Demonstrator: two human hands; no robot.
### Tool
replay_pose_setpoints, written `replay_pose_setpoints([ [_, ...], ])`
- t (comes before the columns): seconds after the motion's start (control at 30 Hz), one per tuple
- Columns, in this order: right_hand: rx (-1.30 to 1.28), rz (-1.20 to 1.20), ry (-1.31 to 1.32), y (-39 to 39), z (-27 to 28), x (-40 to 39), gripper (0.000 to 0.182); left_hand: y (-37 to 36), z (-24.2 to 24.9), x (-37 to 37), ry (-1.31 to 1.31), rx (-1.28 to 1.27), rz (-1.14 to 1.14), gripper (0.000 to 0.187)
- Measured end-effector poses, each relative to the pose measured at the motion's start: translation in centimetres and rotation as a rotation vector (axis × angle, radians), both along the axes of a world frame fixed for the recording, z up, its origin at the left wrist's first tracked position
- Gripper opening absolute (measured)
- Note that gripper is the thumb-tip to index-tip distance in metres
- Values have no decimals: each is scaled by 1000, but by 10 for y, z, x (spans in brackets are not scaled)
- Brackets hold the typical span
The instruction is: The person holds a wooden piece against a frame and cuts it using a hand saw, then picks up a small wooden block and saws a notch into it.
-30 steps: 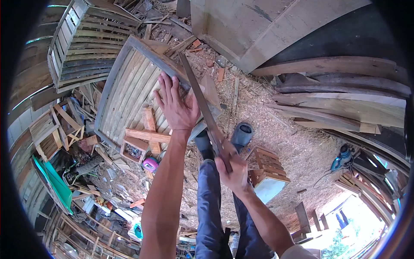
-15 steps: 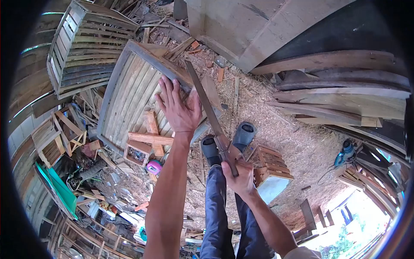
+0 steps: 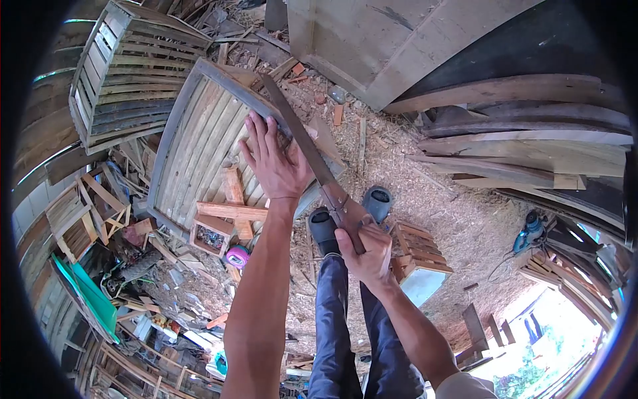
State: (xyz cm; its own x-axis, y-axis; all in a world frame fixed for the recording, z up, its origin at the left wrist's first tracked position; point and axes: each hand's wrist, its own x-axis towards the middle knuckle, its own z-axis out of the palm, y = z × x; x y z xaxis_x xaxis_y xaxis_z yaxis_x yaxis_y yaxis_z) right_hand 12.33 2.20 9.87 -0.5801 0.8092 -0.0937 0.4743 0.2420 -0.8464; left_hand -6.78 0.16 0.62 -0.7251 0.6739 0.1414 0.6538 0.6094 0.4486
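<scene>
My right hand [image 3: 369, 251] is wrapped round the wooden handle of a hand saw [image 3: 299, 136]. Its long, brownish blade slants up and left across the near-right edge of a wooden slatted panel [image 3: 199, 126] with a grey frame. On that panel my left hand [image 3: 276, 163] lies flat with fingers spread, close beside the blade. Two crossed reddish wood pieces [image 3: 234, 203] rest on the panel below the left hand. Whatever piece lies directly under the left palm and blade is partly hidden.
A slatted crate [image 3: 139, 80] stands at upper left. Near my feet are a small wooden crate [image 3: 419, 263] and a pink tape measure [image 3: 237, 255]. Stacked planks [image 3: 518, 146] and a blue power tool [image 3: 530, 233] lie at right. Sawdust and scraps cover the ground.
The saw and my right hand have moved up and left, so the blade reaches farther over the panel. My left hand stays in nearly the same place.
</scene>
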Motion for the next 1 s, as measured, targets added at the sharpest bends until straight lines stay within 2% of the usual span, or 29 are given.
replay_pose_setpoints([
  [0.1, -7, -27, 17, 2, 2, -4, 44, 0, -2, 0, -36, -40, 24, 71],
  [0.3, -19, 13, -90, -6, -8, 0, 40, -1, -1, 0, -37, -11, 20, 71],
  [0.4, -12, 12, -81, -12, -11, 1, 41, 0, 1, 1, -18, -2, 24, 62],
  [0.57, -19, 0, -91, -14, -8, 5, 40, 0, 1, 0, -16, -6, 26, 68],
  [0.67, -37, -40, 2, -16, -10, 2, 46, 0, -1, 1, -20, -13, 24, 69],
  [0.87, -124, -66, -32, -39, -4, 18, 44, 1, 0, 1, -21, -20, 28, 69],
  [1.0, -68, -72, -88, -31, -21, 2, 44, 1, 0, 1, -40, -31, 31, 69],
])
